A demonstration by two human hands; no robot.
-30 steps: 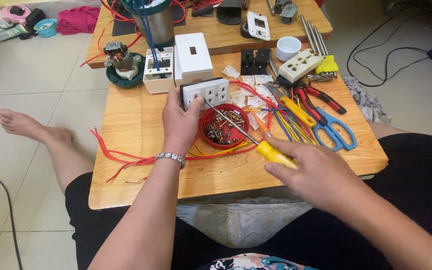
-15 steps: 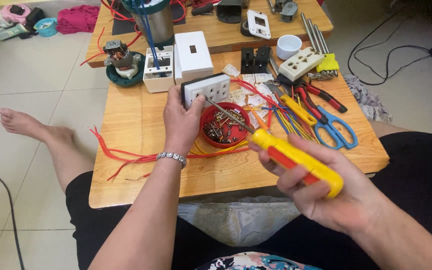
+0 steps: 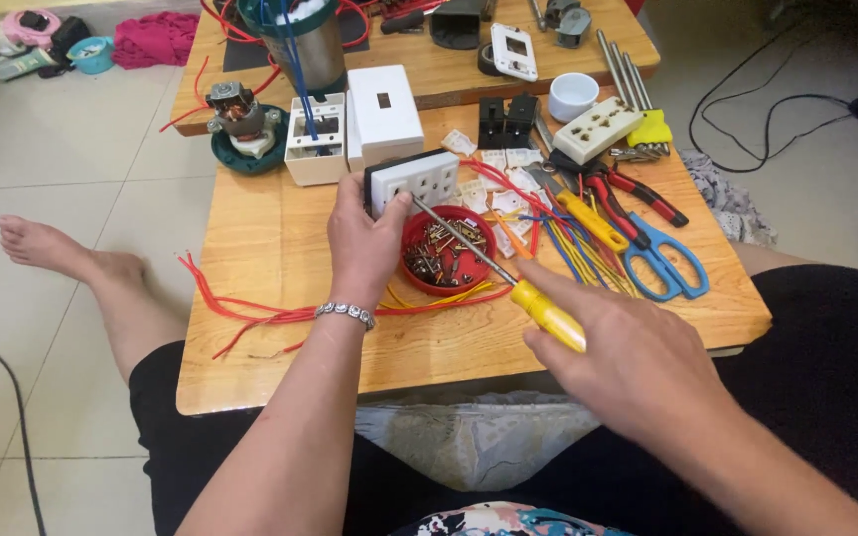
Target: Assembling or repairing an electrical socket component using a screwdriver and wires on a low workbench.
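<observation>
One white socket box (image 3: pixel 411 182), centre frame on desk (image 3: pixel 270 228): light rigid plastic, probably slippery; left hand (image 3: pixel 364 238) fingers clasp its near edge, right hand (image 3: pixel 628 362) fingers clenched round yellow-handled screwdriver (image 3: pixel 508 283).

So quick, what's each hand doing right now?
Left hand: closed on the white socket box, holding it on the table.
Right hand: closed on the yellow-handled screwdriver, tip at the box.

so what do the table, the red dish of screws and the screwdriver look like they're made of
Table: light wood, visible grain, smooth sheen. Red dish: probably plastic, uniform glossy colour; the screws inside look metal, brassy and silvery glints. Screwdriver in the right hand: thin grey metal shaft, yellow handle, likely plastic.
</observation>
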